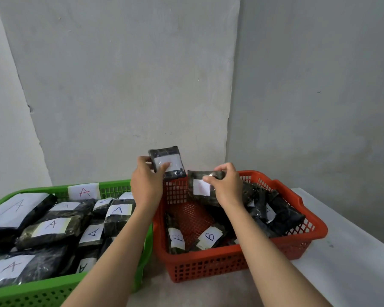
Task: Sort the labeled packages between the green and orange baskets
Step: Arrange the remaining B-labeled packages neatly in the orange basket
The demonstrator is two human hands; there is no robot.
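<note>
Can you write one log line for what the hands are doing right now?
left hand: holds small package | right hand: holds second package | both above orange basket | labels: unreadable

head view — worn, looks forward-down | close over both baskets | faces wall

Green basket cut off by left and bottom edges; near-left packages run out of frame. Label on left hand's package too faint to read, thumb partly covers it. Right hand's package: label letter blurred, right part hidden behind hand. Orange basket far-right labels unreadable. Both forearms cropped at bottom.
</note>
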